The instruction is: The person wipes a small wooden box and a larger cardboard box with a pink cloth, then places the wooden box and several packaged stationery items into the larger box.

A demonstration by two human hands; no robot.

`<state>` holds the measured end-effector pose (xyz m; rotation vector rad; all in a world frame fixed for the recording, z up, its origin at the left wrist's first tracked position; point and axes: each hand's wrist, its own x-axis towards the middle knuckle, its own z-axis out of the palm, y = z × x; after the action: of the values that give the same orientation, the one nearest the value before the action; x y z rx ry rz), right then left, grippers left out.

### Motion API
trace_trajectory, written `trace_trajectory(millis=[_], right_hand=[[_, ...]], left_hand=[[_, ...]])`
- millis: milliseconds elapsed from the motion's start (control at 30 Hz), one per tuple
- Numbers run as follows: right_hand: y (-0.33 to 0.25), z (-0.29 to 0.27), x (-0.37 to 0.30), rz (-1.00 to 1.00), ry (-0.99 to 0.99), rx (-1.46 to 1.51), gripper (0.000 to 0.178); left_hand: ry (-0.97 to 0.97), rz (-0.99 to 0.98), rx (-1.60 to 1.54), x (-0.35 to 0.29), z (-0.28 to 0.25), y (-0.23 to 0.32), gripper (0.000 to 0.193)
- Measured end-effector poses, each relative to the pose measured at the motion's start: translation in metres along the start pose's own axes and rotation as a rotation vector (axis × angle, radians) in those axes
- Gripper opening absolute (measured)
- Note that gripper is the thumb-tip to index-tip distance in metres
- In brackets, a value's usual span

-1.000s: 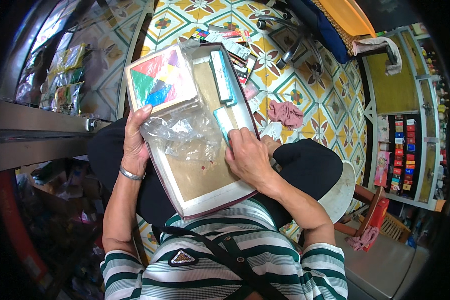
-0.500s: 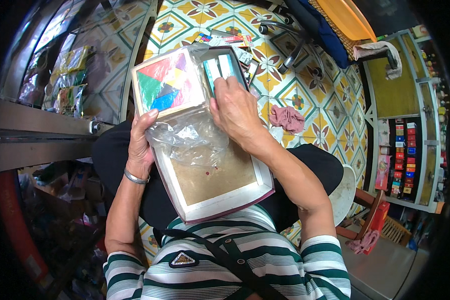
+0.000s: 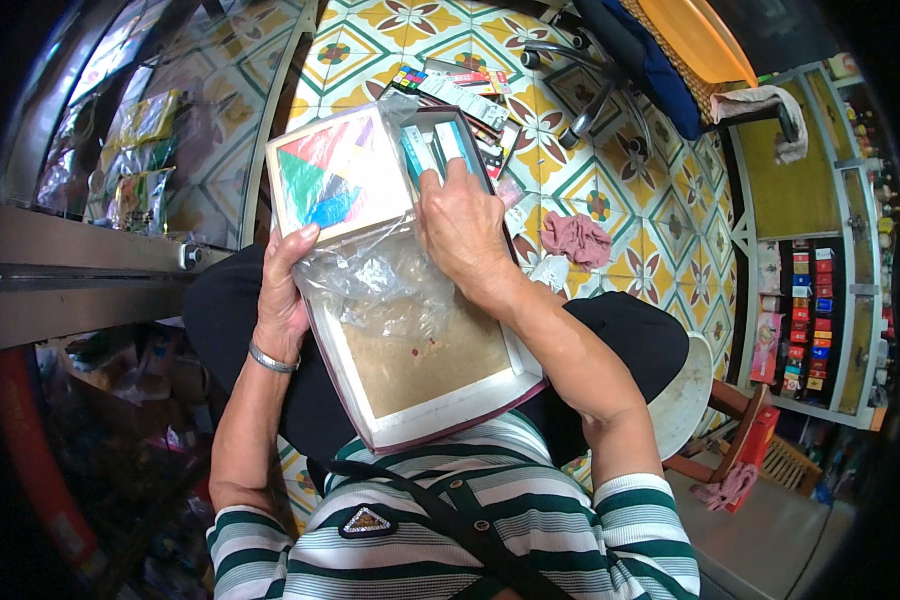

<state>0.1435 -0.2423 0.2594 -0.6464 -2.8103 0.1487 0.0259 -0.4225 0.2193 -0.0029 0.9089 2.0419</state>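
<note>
A shallow maroon-edged cardboard box (image 3: pixel 440 400) with a brown inside lies tilted across my lap. My left hand (image 3: pixel 285 290) grips its left side, the thumb resting on a wooden tangram puzzle (image 3: pixel 335 172) in clear plastic wrap. Crumpled clear plastic (image 3: pixel 380 285) trails from the puzzle over the middle of the box. In the far right part stand narrow teal-and-white small boxes (image 3: pixel 454 143). My right hand (image 3: pixel 465 220) is closed at their near ends, the fingertips partly hidden among them.
Beyond the box, several flat packages (image 3: pixel 460 95) lie on the patterned tile floor. A pink cloth (image 3: pixel 576 240) is on the floor to the right. Wheeled chair legs (image 3: pixel 590 115) stand farther off, a shelf cabinet (image 3: pixel 810 320) is at right, and a glass case (image 3: pixel 140 150) is at left.
The far end of the box has dipped slightly toward me, showing more of the packages beyond. My right hand has shifted a little and its fingers have straightened somewhat; my left keeps its hold.
</note>
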Motion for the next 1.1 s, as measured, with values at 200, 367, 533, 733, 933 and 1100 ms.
trace_trajectory(millis=[200, 367, 533, 733, 933, 1100], right_hand=[[0.006, -0.006, -0.011, -0.038, -0.020, 0.019, 0.020], [0.015, -0.025, -0.023, -0.029, -0.125, 0.214, 0.040], [0.037, -0.040, -0.020, -0.137, -0.191, 0.307, 0.060], [0.041, -0.031, -0.008, -0.246, -0.215, 0.109, 0.061], [0.056, -0.035, 0.004, -0.261, -0.243, 0.321, 0.045], [0.049, -0.033, 0.018, -0.093, -0.238, 0.287, 0.031]], left_hand=[[0.040, -0.027, -0.012, 0.002, -0.006, -0.001, 0.045], [0.062, -0.045, -0.008, 0.001, -0.008, 0.000, 0.046], [0.073, -0.062, 0.009, 0.001, -0.006, 0.001, 0.048], [0.049, -0.056, -0.038, 0.001, 0.000, 0.000, 0.047], [0.031, -0.061, -0.029, 0.000, 0.000, 0.000, 0.046], [0.014, -0.064, -0.019, 0.001, 0.003, 0.000, 0.047]])
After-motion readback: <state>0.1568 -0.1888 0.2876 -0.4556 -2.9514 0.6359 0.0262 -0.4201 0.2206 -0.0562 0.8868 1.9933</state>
